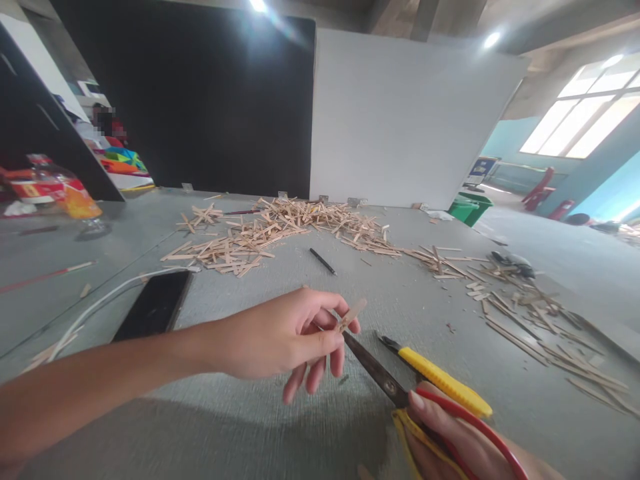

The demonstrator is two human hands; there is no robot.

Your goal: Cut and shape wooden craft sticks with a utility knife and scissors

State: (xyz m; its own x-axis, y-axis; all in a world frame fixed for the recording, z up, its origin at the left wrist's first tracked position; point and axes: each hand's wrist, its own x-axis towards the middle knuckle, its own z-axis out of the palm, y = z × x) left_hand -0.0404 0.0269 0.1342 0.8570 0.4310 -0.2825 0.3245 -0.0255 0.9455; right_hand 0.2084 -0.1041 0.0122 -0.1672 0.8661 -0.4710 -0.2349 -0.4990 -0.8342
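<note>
Between the thumb and fingers of my left hand [285, 333] is a short wooden craft stick [356, 311], its rounded end pointing up and to the right. My right hand [450, 427] grips scissors [373, 367] with dark blades and red and yellow handles. The blade tips meet the lower end of the stick at my left fingertips; whether the blades are fully closed there is hidden. Just beyond the scissors lies a yellow utility knife [443, 380] on the grey table [280, 427].
A heap of craft sticks [260, 233] spreads along the back, with cut pieces [545, 320] at right. A black pen [323, 261] lies mid-table. At left are a phone [153, 305] with a white cable and a bottle [80, 200]. Black and white panels [400, 120] stand behind.
</note>
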